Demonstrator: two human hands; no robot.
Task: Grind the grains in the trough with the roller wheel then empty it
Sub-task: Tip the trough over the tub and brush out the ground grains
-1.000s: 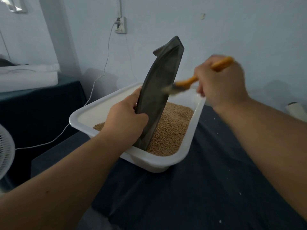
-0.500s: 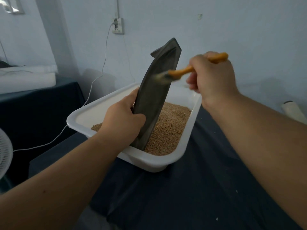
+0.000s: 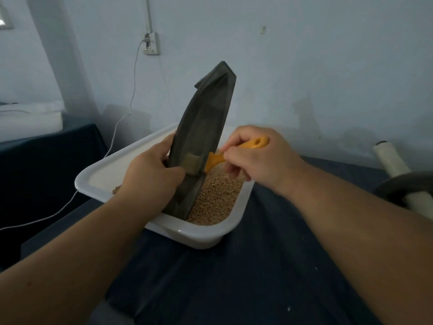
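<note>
The dark boat-shaped trough [image 3: 206,127] stands nearly upright, its lower end down in the white tub [image 3: 201,235]. Brown grains [image 3: 215,198] fill the tub's right part. My left hand [image 3: 150,174] grips the trough's lower left edge. My right hand [image 3: 255,158] holds an orange-handled brush [image 3: 234,152]; its bristles [image 3: 191,161] lie against the trough's inner face low down, just above the grains. The roller wheel [image 3: 403,186] with its pale axle lies on the table at the far right.
A dark blue cloth [image 3: 234,277] covers the table. A white cable [image 3: 121,118] runs from a wall socket [image 3: 151,44] down past the tub's left side. Another dark-covered table [image 3: 46,148] with white sheets stands at the left.
My right hand swept the brush from the trough's upper part down to its lower end. The left hand kept holding the trough upright in the tub.
</note>
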